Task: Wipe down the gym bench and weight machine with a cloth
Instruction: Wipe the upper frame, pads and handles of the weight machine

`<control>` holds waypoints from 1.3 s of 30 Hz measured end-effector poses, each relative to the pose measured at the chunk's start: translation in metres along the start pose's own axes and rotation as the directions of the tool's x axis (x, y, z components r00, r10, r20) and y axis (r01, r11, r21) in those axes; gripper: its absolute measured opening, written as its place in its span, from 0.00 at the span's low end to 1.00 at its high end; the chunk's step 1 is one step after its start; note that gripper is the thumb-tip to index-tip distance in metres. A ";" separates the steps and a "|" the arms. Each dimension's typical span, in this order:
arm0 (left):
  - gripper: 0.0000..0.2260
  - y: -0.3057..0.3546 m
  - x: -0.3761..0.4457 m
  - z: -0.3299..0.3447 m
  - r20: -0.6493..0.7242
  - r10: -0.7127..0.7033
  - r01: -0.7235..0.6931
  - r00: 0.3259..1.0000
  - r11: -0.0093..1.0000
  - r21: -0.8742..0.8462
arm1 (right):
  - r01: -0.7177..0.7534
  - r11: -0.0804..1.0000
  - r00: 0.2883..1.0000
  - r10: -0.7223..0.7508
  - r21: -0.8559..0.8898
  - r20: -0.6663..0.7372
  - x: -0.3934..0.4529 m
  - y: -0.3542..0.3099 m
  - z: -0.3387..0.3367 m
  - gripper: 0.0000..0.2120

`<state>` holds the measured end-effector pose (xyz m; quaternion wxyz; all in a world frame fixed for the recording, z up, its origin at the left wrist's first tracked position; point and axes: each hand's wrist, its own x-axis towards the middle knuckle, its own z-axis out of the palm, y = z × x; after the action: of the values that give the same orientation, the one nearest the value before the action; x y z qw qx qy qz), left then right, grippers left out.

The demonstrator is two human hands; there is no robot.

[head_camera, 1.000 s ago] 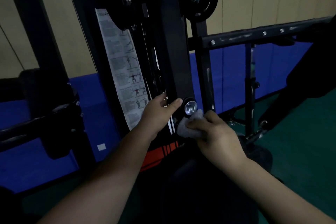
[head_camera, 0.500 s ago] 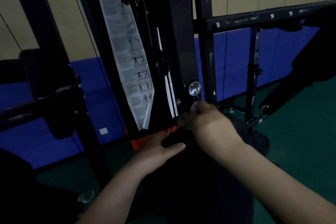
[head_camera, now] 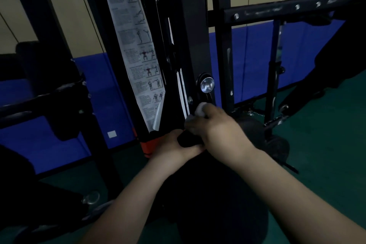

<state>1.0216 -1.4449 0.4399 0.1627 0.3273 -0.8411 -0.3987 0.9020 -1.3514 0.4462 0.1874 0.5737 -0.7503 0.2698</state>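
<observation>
Cloth [head_camera: 200, 109] bunched inside right hand [head_camera: 217, 130] fingers, against machine upright [head_camera: 195, 45]

Cloth [head_camera: 200, 109]: mostly buried inside right hand [head_camera: 219, 130].
Exercise chart [head_camera: 138, 55]: top cropped, print illegible.
Left hand [head_camera: 176, 146]: fingertips hidden.

Black machine frame [head_camera: 195, 31], white cloth [head_camera: 200, 109], chrome knob [head_camera: 207, 85], blue wall padding [head_camera: 251, 61], green floor [head_camera: 326, 144]

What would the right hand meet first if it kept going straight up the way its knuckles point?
Probably the round chrome knob on the black upright, directly above the right hand and its white cloth. Depth is unclear.
</observation>
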 end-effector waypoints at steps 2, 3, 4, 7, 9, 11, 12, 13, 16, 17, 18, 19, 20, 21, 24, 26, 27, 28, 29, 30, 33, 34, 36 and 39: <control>0.13 0.001 -0.001 0.000 -0.017 -0.007 0.008 1.000 1.000 0.020 | 0.046 0.994 0.999 -0.047 0.102 0.007 -0.003 0.005 -0.005 0.14; 0.15 0.001 -0.001 0.000 -0.021 -0.023 0.023 1.000 0.999 0.029 | 0.030 0.989 0.999 -0.035 0.147 0.031 -0.007 0.018 -0.011 0.15; 0.16 0.001 -0.002 -0.001 -0.025 -0.034 0.034 0.999 0.999 0.027 | 0.029 0.990 0.999 -0.035 0.142 0.035 -0.011 0.039 -0.015 0.14; 0.16 0.001 -0.003 0.000 -0.031 -0.050 0.050 0.998 0.999 0.019 | -0.152 0.988 0.988 0.151 0.037 0.026 -0.017 0.105 -0.024 0.17; 0.17 0.001 -0.004 0.002 -0.040 -0.063 0.064 0.997 0.998 0.021 | -0.227 0.974 0.974 0.227 0.013 0.017 -0.014 0.117 -0.023 0.17; 0.17 0.003 -0.004 0.003 -0.049 -0.077 0.078 0.996 0.997 0.018 | -0.181 0.976 0.983 0.179 0.123 0.027 -0.009 0.101 -0.017 0.15; 0.18 0.004 -0.005 0.003 -0.050 -0.082 0.082 0.995 0.996 0.016 | -0.135 0.974 0.991 0.137 0.180 0.000 -0.009 0.087 -0.017 0.15; 0.18 0.005 -0.006 0.003 -0.048 -0.085 0.085 0.995 0.996 0.009 | -0.108 0.973 0.994 0.113 0.205 -0.013 -0.005 0.079 -0.016 0.15; 0.24 0.007 -0.009 0.004 -0.051 -0.087 0.086 0.995 0.996 -0.006 | -0.294 0.955 0.922 0.292 -0.029 0.254 0.022 0.093 -0.018 0.31; 0.26 0.008 -0.011 0.005 -0.057 -0.092 0.092 0.994 0.996 -0.003 | -0.377 0.920 0.866 0.392 -0.112 0.311 0.029 0.103 -0.019 0.38; 0.28 0.009 -0.013 0.006 -0.069 -0.093 0.093 0.993 0.996 -0.002 | -0.390 0.901 0.830 0.432 -0.188 0.353 0.032 0.106 -0.022 0.41; 0.29 0.009 -0.014 0.007 -0.080 -0.091 0.091 0.993 0.996 -0.005 | -0.424 0.886 0.802 0.463 -0.187 0.376 0.033 0.102 -0.023 0.39; 0.29 0.008 -0.015 0.008 -0.090 -0.088 0.088 0.992 0.996 -0.002 | -0.379 0.920 0.862 0.390 -0.100 0.324 0.029 0.095 -0.020 0.32; 0.27 0.008 -0.016 0.008 -0.095 -0.084 0.085 0.992 0.996 0.007 | -0.302 0.953 0.931 0.293 0.011 0.218 0.019 0.085 -0.016 0.23; 0.24 0.011 -0.019 0.009 -0.099 -0.050 0.056 0.994 0.997 0.052 | -0.052 0.984 0.992 0.070 0.172 -0.101 -0.017 0.055 -0.008 0.14; 0.27 0.013 -0.022 0.006 -0.088 -0.030 0.040 0.996 0.993 0.107 | -0.135 0.986 0.985 0.144 0.101 -0.094 -0.013 0.064 -0.011 0.18; 0.28 0.013 -0.023 0.004 -0.078 -0.031 0.041 0.996 0.989 0.141 | -0.231 0.972 0.972 0.232 0.032 -0.031 -0.008 0.072 -0.012 0.22; 0.29 0.013 -0.024 0.002 -0.068 -0.035 0.047 0.997 0.983 0.178 | -0.329 0.944 0.943 0.329 -0.023 0.048 -0.005 0.078 -0.015 0.26; 0.31 0.013 -0.026 -0.001 -0.061 -0.035 0.048 0.998 0.974 0.219 | -0.409 0.911 0.904 0.413 -0.059 0.110 -0.003 0.080 -0.018 0.28; 0.32 0.013 -0.028 -0.003 -0.056 -0.034 0.048 0.998 0.963 0.266 | -0.455 0.890 0.879 0.455 -0.038 0.142 -0.005 0.078 -0.023 0.28; 0.29 0.019 -0.043 -0.016 -0.113 0.019 0.021 0.993 0.938 0.347 | -0.511 0.820 0.850 0.527 0.259 0.011 -0.024 0.054 -0.042 0.17; 0.27 0.023 -0.050 -0.021 -0.152 0.069 -0.010 0.986 0.933 0.360 | -0.487 0.801 0.841 0.538 0.349 -0.060 -0.034 0.040 -0.052 0.15; 0.23 0.034 -0.070 -0.032 -0.233 0.208 -0.103 0.950 0.914 0.393 | -0.404 0.784 0.830 0.531 0.472 -0.172 -0.050 0.011 -0.069 0.15; 0.18 0.058 -0.107 -0.051 -0.314 0.375 -0.237 0.872 0.886 0.398 | -0.279 0.772 0.804 0.513 0.570 -0.301 -0.063 -0.034 -0.099 0.15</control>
<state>1.1035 -1.3736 0.5159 0.3251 0.2825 -0.8914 -0.1410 0.9485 -1.2490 0.4934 0.1340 0.3492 -0.6979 0.6108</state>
